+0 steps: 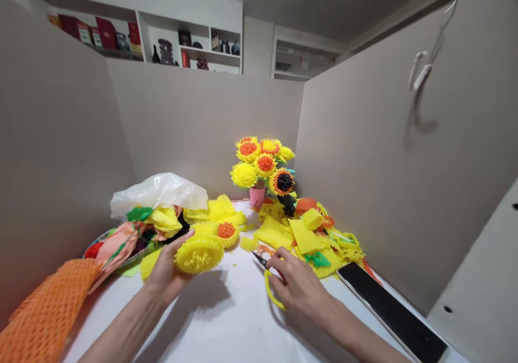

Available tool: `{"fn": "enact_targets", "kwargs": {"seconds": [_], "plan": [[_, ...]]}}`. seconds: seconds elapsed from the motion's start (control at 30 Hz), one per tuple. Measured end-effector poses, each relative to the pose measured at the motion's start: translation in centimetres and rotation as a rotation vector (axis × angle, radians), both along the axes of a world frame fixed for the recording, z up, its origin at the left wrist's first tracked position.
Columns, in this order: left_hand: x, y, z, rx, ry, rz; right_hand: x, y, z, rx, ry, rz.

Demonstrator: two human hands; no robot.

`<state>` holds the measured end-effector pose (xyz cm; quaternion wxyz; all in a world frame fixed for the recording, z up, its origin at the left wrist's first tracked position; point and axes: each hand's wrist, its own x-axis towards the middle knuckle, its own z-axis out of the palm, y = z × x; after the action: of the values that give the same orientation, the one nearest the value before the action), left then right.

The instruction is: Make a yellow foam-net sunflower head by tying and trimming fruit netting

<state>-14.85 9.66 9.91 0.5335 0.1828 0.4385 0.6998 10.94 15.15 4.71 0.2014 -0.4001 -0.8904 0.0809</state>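
Note:
In the head view, my left hand (pixel 168 271) grips a round yellow foam-net flower (pixel 199 254), its fringed face turned toward me above the white table. My right hand (pixel 295 279) holds a pair of scissors (pixel 270 290) with yellow handles and dark blades that point away to the left. The blade tips lie near a small yellow scrap (pixel 248 244), apart from the flower in my left hand. Just behind that flower rests another one with an orange centre (pixel 227 233).
A pink pot (pixel 257 196) with several foam flowers stands at the back. Yellow net pieces (pixel 279 231) spread to its right, near a phone (pixel 390 309). At left are a white plastic bag (pixel 159 193), a basket of coloured material and orange netting (pixel 52 309). Grey partitions (pixel 206 120) enclose the table.

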Motion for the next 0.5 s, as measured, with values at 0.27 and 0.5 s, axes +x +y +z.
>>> {"fn": "enact_targets", "kwargs": {"seconds": [0.27,0.5], "plan": [[1.9,-0.2,0.5,0.149,0.05,-0.13,1.5,3.4,-0.4,-0.037,0.125,-0.098],[1.5,-2.6,-1.8,0.054,0.135,-0.324,4.1,3.7,0.1,-0.092,0.235,-0.034]]}}
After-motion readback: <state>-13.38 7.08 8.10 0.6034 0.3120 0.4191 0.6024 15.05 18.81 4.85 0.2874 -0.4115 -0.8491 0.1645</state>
